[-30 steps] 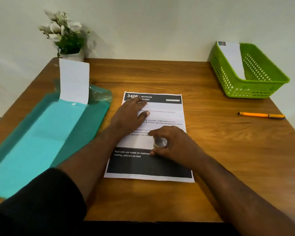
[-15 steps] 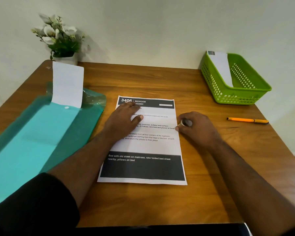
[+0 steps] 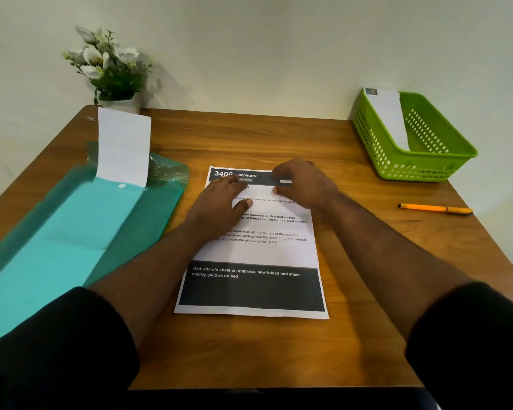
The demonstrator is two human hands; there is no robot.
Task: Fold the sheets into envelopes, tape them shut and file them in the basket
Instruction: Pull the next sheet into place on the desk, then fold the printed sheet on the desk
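Note:
A printed sheet (image 3: 255,255) headed "3406 BEDROOM" lies flat in the middle of the wooden table (image 3: 367,261). My left hand (image 3: 219,208) rests palm down on its upper left part, fingers spread. My right hand (image 3: 302,184) sits over the sheet's top right, fingers curled under; the small tape roll it held earlier is hidden beneath it. The green basket (image 3: 427,170) stands at the back right with one folded white envelope (image 3: 388,116) leaning inside.
A teal plastic folder (image 3: 57,232) covers the left side of the table, and a folded white paper (image 3: 123,146) lies across its far end. An orange pen (image 3: 436,209) lies to the right of the sheet. A potted flower (image 3: 113,69) stands at the back left against the wall.
My right hand has carried the tape roll from the sheet's lower middle, past its right edge, up to its top right. My left hand has stayed flat on the sheet.

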